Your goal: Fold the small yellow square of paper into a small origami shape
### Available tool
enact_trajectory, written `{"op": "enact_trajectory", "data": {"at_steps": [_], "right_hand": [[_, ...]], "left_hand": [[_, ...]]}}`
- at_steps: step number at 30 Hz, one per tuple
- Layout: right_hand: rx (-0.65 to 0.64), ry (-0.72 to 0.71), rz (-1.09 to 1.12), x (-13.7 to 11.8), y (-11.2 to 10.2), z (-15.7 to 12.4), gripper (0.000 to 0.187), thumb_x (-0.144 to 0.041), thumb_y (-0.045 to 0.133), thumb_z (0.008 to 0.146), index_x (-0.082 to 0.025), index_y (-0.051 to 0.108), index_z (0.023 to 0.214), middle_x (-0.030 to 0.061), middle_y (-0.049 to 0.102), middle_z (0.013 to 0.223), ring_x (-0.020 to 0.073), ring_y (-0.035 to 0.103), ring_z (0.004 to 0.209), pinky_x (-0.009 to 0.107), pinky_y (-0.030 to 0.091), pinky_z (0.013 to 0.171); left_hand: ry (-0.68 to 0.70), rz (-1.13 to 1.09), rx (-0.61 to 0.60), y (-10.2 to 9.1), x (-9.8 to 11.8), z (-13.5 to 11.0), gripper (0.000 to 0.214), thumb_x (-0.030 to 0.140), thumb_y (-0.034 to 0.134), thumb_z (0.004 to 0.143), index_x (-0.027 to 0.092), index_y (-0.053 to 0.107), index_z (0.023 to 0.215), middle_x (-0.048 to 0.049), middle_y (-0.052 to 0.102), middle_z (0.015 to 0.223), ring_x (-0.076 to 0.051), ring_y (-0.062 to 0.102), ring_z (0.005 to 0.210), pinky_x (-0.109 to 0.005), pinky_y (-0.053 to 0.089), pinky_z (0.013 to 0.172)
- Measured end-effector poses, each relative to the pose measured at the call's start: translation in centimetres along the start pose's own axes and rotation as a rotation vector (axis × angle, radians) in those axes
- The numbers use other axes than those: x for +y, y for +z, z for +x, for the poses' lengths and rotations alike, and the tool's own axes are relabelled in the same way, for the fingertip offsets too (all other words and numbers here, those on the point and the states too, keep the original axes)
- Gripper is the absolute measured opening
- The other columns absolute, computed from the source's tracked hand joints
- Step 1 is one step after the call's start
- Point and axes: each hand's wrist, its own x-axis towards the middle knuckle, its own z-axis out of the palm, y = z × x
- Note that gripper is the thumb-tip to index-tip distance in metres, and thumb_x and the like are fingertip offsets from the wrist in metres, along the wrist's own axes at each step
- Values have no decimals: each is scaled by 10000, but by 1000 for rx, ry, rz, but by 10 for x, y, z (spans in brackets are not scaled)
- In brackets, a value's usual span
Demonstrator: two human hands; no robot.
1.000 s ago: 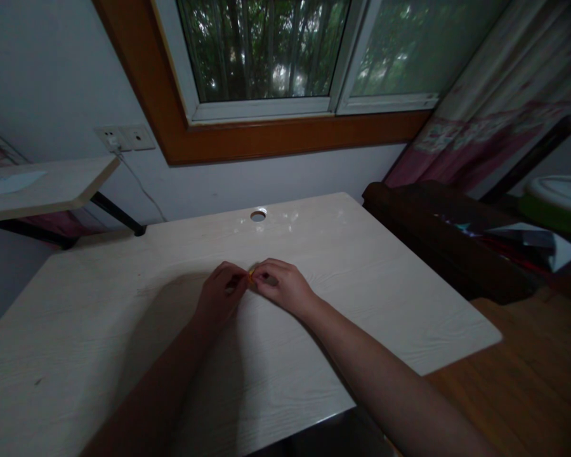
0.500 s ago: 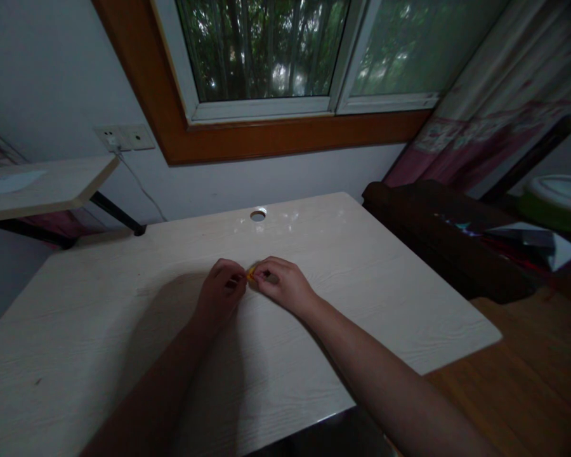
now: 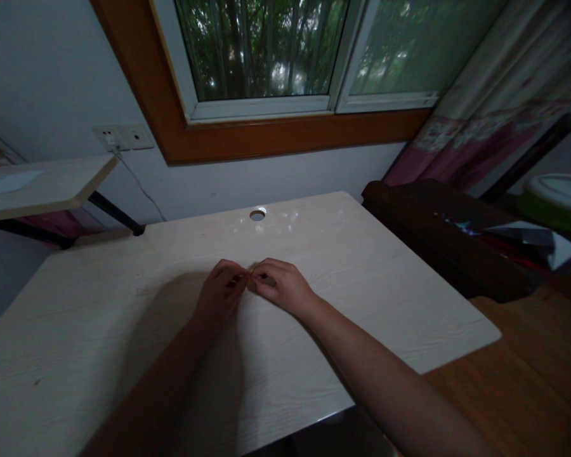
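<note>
My left hand (image 3: pixel 223 293) and my right hand (image 3: pixel 282 285) rest close together on the pale wooden desk (image 3: pixel 124 330), fingertips touching near the middle. Both hands are curled in a pinch. Whatever lies between the fingertips is hidden by the fingers in this dim light; no orange shows. My forearms stretch back toward the near edge of the desk.
A round cable hole (image 3: pixel 257 214) sits near the desk's far edge below the window (image 3: pixel 266 57). A second desk (image 3: pixel 42 187) stands at the left, a wall socket (image 3: pixel 121 137) above it. A dark wooden piece of furniture (image 3: pixel 438 235) and a curtain (image 3: pixel 495 108) stand at the right.
A small orange thing showed between my fingertips in the earlier frames; now my fingers have closed over it and it is hidden. The hands have hardly shifted.
</note>
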Motion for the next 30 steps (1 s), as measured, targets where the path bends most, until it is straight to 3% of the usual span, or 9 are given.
{"op": "enact_trajectory", "data": {"at_steps": [5,23,30], "right_hand": [[17,2,-8,2,2,-1,75,-181,590,862,-194,647,909,49,682,885,154,632,806,273,497,771],[74,-78,-64,-1,-1,1,85,-195,567,890,-198,639,938,70,694,913,175,653,850,305,526,782],[43,-171,-193,-3,-1,-1,106,-224,553,912,-179,623,977,98,695,955,202,642,892,335,528,794]], "left_hand": [[16,8,21,0,-2,0,66,217,564,887,188,623,894,-40,574,923,-120,597,779,-227,552,653],[-148,-140,49,2,-5,2,56,201,553,867,182,596,898,-29,558,942,-108,607,722,-231,551,615],[-245,-179,1,2,-5,0,95,263,581,857,187,583,914,-3,634,790,-131,638,681,-249,519,644]]}}
